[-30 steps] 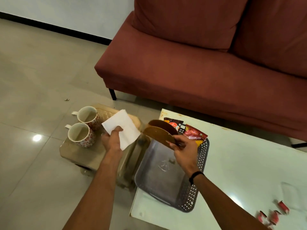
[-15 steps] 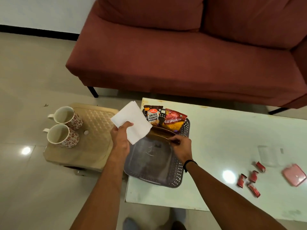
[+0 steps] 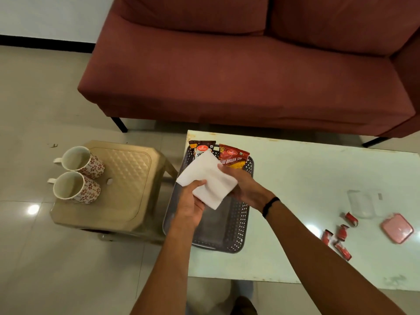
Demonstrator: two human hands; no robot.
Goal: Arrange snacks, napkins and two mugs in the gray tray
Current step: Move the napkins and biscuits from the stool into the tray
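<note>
The napkin (image 3: 208,178) now hangs over the tray (image 3: 236,226) – a second ago it was out at 9 o'clock, over the stool. Left hand (image 3: 192,203) pinches its near edge, right hand (image 3: 244,186) now grasps its 3 o'clock side – placement looks next; mugs (image 3: 77,173) wait

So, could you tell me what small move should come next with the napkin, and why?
Probably lower the napkin onto the bare floor of the gray tray: both hands, left hand and right hand, hold it just above, near the snack packets.

Dim warm light (floor glare)
</note>
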